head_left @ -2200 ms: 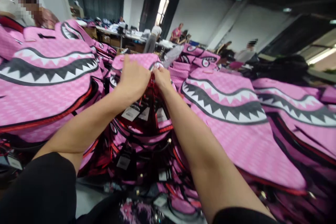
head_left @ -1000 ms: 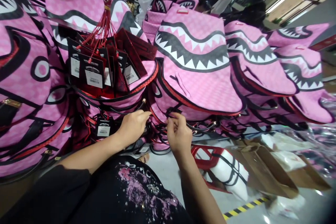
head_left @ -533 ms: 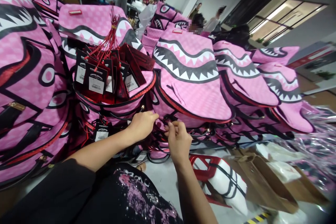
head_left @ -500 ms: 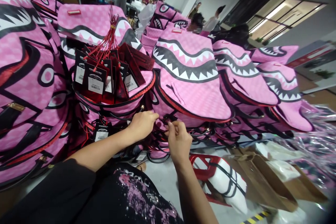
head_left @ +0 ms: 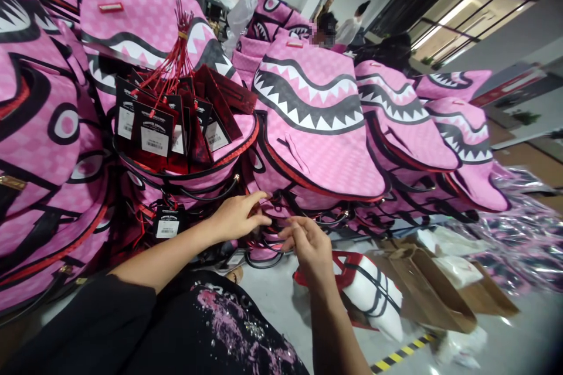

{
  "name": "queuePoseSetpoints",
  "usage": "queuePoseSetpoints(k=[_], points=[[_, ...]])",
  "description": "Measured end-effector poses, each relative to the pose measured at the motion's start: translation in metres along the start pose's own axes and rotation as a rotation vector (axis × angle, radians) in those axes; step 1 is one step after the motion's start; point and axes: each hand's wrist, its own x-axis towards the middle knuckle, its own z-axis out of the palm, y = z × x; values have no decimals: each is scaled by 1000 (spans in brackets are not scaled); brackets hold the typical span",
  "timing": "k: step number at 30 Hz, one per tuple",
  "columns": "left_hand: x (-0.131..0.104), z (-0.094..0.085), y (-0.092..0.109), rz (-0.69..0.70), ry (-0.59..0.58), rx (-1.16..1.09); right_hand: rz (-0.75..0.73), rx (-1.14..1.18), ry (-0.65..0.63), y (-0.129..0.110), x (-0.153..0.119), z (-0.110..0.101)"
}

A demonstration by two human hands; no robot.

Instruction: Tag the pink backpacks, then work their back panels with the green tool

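My left hand (head_left: 240, 215) is at the front edge of a pink backpack (head_left: 316, 161) with a printed shark mouth. Its thumb and forefinger are apart, close to the bag's black handle fittings. My right hand (head_left: 310, 243) is just to the right and lower, fingertips bent together; anything between them is too small to make out. Left of my hands, a bundle of black and red hang tags (head_left: 153, 132) on red strings (head_left: 181, 41) lies on another open pink backpack (head_left: 132, 20). One more black tag (head_left: 168, 222) hangs below it.
More pink backpacks (head_left: 65, 129) stand stacked at left and right. A red and white stool-like object (head_left: 369, 284), an open cardboard box (head_left: 422, 287) and plastic-wrapped goods (head_left: 519, 228) are on the floor at right. Several people work at the back.
My hands have moved apart, the right one shifting right and down. My left thumb and forefinger have spread. The view has shifted slightly.
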Motion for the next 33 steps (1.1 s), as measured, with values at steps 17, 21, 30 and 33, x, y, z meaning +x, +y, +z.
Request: queuePoseSetpoints(k=[17, 21, 30, 33], points=[[-8, 18, -14, 529, 531, 347, 65, 437, -140, -18, 11, 25], [-4, 15, -4, 594, 516, 468, -19, 331, 5, -18, 10, 31], [4, 8, -11, 646, 384, 405, 171, 641, -165, -25, 9, 18], [11, 12, -11, 566, 226, 85, 149, 605, -144, -24, 9, 20]])
